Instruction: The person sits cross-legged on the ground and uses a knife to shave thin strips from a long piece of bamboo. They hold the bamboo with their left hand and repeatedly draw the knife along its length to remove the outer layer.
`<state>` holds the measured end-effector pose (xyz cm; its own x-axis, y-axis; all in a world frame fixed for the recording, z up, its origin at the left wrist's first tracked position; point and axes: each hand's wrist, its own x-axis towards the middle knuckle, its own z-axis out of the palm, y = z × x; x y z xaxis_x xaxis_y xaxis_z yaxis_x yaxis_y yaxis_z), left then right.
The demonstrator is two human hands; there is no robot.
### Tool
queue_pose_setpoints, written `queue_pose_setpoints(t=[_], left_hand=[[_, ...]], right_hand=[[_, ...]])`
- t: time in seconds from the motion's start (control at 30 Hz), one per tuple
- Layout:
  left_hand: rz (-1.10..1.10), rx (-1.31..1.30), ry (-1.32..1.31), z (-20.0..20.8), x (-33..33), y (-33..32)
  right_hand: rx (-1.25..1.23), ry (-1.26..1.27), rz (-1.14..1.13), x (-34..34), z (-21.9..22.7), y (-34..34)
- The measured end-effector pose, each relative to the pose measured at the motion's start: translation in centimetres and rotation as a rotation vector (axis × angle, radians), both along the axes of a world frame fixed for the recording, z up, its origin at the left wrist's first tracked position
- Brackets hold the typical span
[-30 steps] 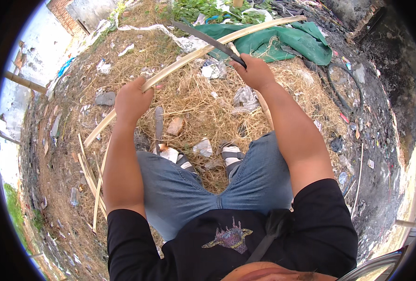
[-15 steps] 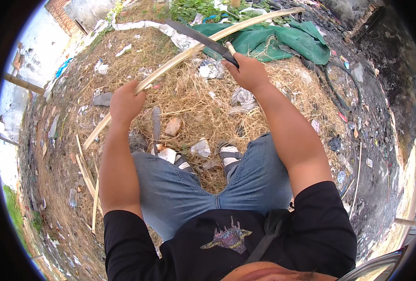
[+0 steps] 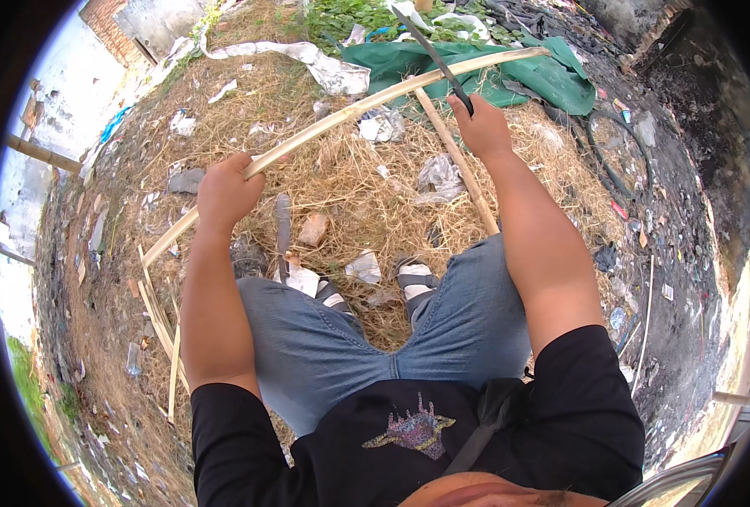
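Note:
My left hand (image 3: 230,193) is closed around a long, pale wooden strip (image 3: 350,112) that rises from lower left toward the upper right. In my right hand (image 3: 485,131) is a long dark-bladed machete (image 3: 434,55), gripped by its black handle, its blade pointing up and left across the strip's far half. Whether blade and strip touch, I cannot tell. A stick (image 3: 451,148) slants from under the strip down to my right knee. Between my legs and the left hand stands or lies a narrow, dark, blade-shaped object (image 3: 283,224).
Dry straw with litter covers the ground (image 3: 333,182). A green tarp (image 3: 510,72) lies at the far side. Several split wooden strips (image 3: 162,325) lie beside my left arm. A brownish stone (image 3: 312,229) is near my feet; a black hose (image 3: 616,160) curves at right.
The machete has swung from pointing far left to steeper upward, and my right hand has moved right. The strip's far end has dropped slightly. The stick now shows down to my knee.

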<state>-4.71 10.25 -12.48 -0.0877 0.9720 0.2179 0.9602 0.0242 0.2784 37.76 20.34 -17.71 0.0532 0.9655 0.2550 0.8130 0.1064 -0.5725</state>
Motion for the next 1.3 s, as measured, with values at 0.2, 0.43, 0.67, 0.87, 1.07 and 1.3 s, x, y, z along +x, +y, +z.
queue_pose_setpoints(t=[0.2,0.43,0.67,0.87,1.07,1.3], left_hand=[[0.038,-0.102,-0.080,0.4,0.3,0.6],[0.058,0.029,-0.079,0.5,1.4,0.6],[0.065,0.003,-0.117,1.2,1.4,0.0],[0.022,0.037,0.019,-0.2,0.6,0.3],[0.046,-0.081,-0.068,0.7,1.2,0.4],[0.022,0.023,-0.032,-0.3,0.8,0.4]], right_hand=[[0.132,-0.172,0.304,-3.6,1.3,-1.5],[0.129,-0.103,0.237,-3.6,1.7,-1.0],[0.269,-0.135,0.226,-5.2,3.1,-1.9],[-0.033,-0.023,0.100,-0.6,1.4,-0.9],[0.112,-0.244,0.358,-4.5,1.5,-2.0],[0.067,-0.094,0.255,-3.3,0.7,-0.8]])
